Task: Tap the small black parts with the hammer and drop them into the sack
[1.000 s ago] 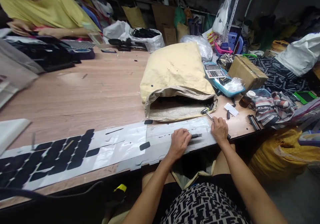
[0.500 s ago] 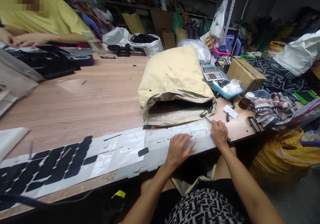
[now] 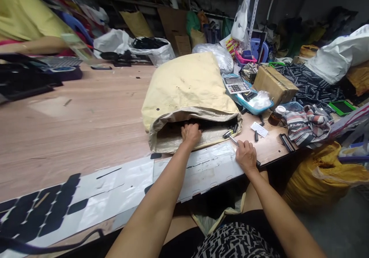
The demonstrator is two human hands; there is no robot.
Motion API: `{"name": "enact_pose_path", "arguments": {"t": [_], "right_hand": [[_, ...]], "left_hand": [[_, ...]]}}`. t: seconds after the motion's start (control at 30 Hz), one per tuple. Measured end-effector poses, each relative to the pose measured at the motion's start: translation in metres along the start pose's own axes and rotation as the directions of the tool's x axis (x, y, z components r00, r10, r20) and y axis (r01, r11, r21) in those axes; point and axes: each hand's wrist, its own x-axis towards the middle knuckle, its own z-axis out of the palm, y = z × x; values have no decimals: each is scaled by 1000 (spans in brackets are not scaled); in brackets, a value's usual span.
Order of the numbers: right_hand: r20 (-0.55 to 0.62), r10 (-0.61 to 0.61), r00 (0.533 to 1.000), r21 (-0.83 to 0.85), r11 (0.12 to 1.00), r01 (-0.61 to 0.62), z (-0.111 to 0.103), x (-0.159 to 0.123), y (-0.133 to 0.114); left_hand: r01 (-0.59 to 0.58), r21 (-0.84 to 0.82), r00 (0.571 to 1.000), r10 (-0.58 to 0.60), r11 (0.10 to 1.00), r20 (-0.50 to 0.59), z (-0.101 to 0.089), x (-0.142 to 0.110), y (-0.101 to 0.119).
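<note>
A large cream sack (image 3: 187,81) lies on the table with its mouth toward me. My left hand (image 3: 190,134) reaches into that mouth; its fingertips are lost in the dark inside, so what they touch is hidden. At the sack's right corner my right hand (image 3: 246,156) is closed around a small hammer (image 3: 233,139) with a metal shaft. The hammer's yellow and dark head rests by the sack's lip, beside small black pieces. Below the sack, a whitish sheet (image 3: 213,163) runs along the table's front edge.
Black rounded patches (image 3: 54,212) lie on the sheet at left. To the right are a calculator (image 3: 236,84) on a blue basket, a cardboard box (image 3: 275,83), a brown bottle (image 3: 276,116) and a striped cloth (image 3: 307,125). A person in a yellow top (image 3: 31,15) sits far left.
My left hand has moved from above the sheet forward into the sack's mouth. My right hand still grips the hammer in about the same place. The view has shifted slightly to the right.
</note>
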Motion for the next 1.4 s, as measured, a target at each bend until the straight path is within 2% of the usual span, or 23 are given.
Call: {"name": "enact_pose_path", "arguments": {"t": [0.13,0.27,0.37,0.43,0.5,0.67,0.73,0.8,0.83,0.9,0.93,1.03,1.13,1.3,1.4], "right_hand": [[11,32,999,23,999,-33,-3,1,-1],[-10,103,995,26,994,-103,-4,1,-2],[-8,101,995,6,995,-101,-3,-1,-2],[-8,95,995,1,995,-95,-2,0,-2],[5,98,995,17,995,-98,-3,3,-1],[142,170,975,216,956,-198,-23,10,8],[130,180,975,324,921,-214,-38,3,10],[98,105,990,515,845,-141,-54,-14,9],[122,54,991,586,802,-116,-60,-25,6],[172,-30,985,654,751,-91,-69,-48,-1],[161,-59,985,671,739,-65,-70,-60,-6],[85,-122,989,681,731,32,-67,-86,-19],[48,-151,987,615,783,90,-62,-97,-26],[122,-148,982,415,906,85,-62,-97,-32],[148,-142,979,338,937,85,-62,-95,-32]], "left_hand": [[-31,-71,996,25,997,-82,-9,-22,-1],[-218,-252,974,193,943,-118,-14,-78,-6],[-346,-336,938,334,876,-96,-1,-126,-8],[-360,-365,932,347,859,-103,11,-149,-6],[-341,-382,940,318,859,-124,21,-161,-4],[-325,-451,946,294,831,-139,29,-159,-3],[-320,-480,947,280,817,-156,29,-157,-5],[-313,-503,950,262,805,-173,30,-156,-6],[-310,-511,951,254,802,-177,30,-155,-6],[-302,-520,953,244,799,-178,30,-156,-5],[-295,-522,955,237,800,-177,30,-156,-4],[-278,-523,960,223,806,-167,29,-156,-3],[-267,-534,964,220,802,-151,28,-156,-2],[-236,-552,972,197,800,-129,23,-156,0],[-213,-566,977,175,797,-121,22,-157,1]]}}
